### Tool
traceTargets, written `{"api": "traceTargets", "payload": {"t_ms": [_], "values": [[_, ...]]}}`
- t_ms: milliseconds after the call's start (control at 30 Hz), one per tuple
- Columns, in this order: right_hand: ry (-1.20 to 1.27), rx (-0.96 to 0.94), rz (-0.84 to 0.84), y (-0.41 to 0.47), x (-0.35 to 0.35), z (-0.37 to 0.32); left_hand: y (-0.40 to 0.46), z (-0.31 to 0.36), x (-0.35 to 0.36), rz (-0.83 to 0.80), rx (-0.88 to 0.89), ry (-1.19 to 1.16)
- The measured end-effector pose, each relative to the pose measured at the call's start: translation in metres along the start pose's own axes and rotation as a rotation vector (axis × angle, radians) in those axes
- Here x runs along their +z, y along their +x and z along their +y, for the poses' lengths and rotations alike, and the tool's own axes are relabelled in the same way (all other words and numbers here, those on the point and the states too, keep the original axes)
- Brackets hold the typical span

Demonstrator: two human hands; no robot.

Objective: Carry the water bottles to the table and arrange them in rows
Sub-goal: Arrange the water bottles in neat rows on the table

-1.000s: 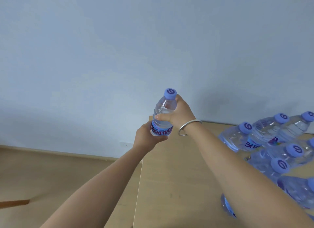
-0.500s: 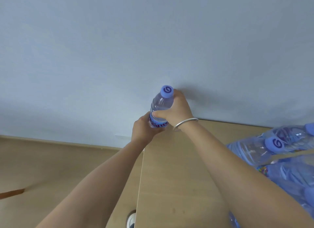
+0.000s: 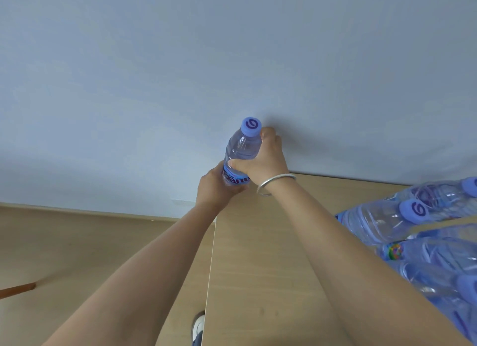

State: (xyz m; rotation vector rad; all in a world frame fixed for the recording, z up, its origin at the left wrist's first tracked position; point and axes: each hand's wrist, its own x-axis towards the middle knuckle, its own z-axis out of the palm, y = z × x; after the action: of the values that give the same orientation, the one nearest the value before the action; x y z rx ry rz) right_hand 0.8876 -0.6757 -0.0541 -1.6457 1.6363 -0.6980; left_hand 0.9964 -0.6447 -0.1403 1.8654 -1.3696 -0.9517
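**Bottle held at far left table corner**

The table (image 3: 258,255) is light wood and meets a pale blue wall (image 3: 232,62) just beyond the grip. Its left edge runs directly below the grip, with wood floor (image 3: 77,242) to the left. More bottles (image 3: 413,229) crowd the surface well right of the grip. Both arms reach forward. The right hand (image 3: 265,160) wraps the upright bottle (image 3: 241,152) at its shoulder; the left hand (image 3: 215,191) grips its lower, labelled part. A bracelet (image 3: 273,183) circles the right wrist.

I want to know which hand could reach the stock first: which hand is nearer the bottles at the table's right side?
Right. The right hand grips the held bottle on the group's side; the left hand grips its base, farther away.
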Motion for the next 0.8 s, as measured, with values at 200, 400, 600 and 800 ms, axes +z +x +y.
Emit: {"api": "traceTargets", "payload": {"t_ms": [200,400,600,800], "values": [[-0.024,0.091,-0.026,-0.007,0.001,-0.008,-0.022,0.013,0.005,-0.156,-0.155,0.141],[0.021,0.005,0.245,-0.068,-0.027,0.013,-0.062,0.009,0.015,-0.252,-0.175,0.243],[0.128,-0.151,0.904,-0.135,-0.083,0.037,-0.097,0.029,0.033,-0.355,-0.096,0.299],[0.179,0.155,1.028,-0.138,-0.099,0.067,-0.129,0.047,0.054,-0.468,0.023,0.359]]}}
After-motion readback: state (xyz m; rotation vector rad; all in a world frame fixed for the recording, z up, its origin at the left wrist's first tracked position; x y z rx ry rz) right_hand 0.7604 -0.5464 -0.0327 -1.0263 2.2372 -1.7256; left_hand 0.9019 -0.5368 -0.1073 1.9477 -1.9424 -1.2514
